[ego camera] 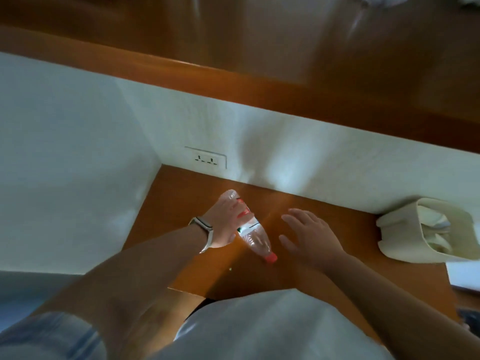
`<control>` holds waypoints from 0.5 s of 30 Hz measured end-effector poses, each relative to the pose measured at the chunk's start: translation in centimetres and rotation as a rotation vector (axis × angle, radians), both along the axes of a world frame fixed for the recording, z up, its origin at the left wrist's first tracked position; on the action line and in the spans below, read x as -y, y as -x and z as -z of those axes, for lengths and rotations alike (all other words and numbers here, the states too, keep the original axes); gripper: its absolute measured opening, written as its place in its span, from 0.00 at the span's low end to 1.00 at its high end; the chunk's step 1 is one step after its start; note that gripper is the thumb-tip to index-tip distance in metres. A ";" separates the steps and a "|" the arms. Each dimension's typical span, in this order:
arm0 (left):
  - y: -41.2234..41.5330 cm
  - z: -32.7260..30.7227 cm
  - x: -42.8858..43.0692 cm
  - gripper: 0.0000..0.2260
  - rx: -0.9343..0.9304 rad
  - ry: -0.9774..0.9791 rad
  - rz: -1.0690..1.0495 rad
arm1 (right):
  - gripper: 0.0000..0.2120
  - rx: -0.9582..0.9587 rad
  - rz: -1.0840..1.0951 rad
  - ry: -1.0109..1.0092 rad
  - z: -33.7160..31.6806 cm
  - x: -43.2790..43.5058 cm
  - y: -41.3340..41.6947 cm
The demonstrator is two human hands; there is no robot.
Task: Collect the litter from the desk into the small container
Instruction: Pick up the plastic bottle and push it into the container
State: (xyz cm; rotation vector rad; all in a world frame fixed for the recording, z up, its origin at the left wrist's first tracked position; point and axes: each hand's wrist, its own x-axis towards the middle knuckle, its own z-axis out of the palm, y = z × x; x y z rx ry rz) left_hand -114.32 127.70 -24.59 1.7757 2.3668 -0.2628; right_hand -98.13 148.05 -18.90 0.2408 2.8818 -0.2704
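The left hand (pixel 224 222) is gripping a clear plastic bottle (pixel 253 236) around its middle, with the fingers curling over the red and green label. The bottle is lying slantwise over the desk (pixel 187 203), its base pointing toward the back left corner and its red cap (pixel 271 258) pointing toward the front edge (whether it is touching the wood or hanging just above it cannot be told). A pale wristwatch (pixel 205 233) is sitting on the left wrist. The right hand (pixel 309 235) is hovering just beside the bottle on its right, palm down, with fingers spread and straight and gripping nothing. The small container (pixel 397 229), cream-coloured, is standing at the desk's right edge against the back wall, well apart from both hands, and is holding crumpled white paper (pixel 436 224). A wall socket (pixel 206 158) is showing just above the desk's back left corner.
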 end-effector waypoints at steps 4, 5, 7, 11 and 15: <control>0.4 1.4 -0.8 0.26 0.052 0.033 -0.032 | 0.26 0.039 0.164 0.066 0.5 1.0 0.4; 0.5 1.6 -0.8 0.26 0.088 0.040 -0.037 | 0.26 0.052 0.218 0.101 0.6 1.1 0.4; 0.4 1.9 -0.5 0.26 0.160 0.037 -0.035 | 0.26 0.075 0.343 0.190 0.6 1.2 0.4; 0.1 2.0 0.9 0.25 0.280 -0.194 -0.050 | 0.24 0.083 0.558 0.342 0.7 1.1 0.5; 0.4 1.4 1.7 0.25 0.409 -0.475 -0.144 | 0.22 0.049 0.732 0.486 1.4 0.9 0.5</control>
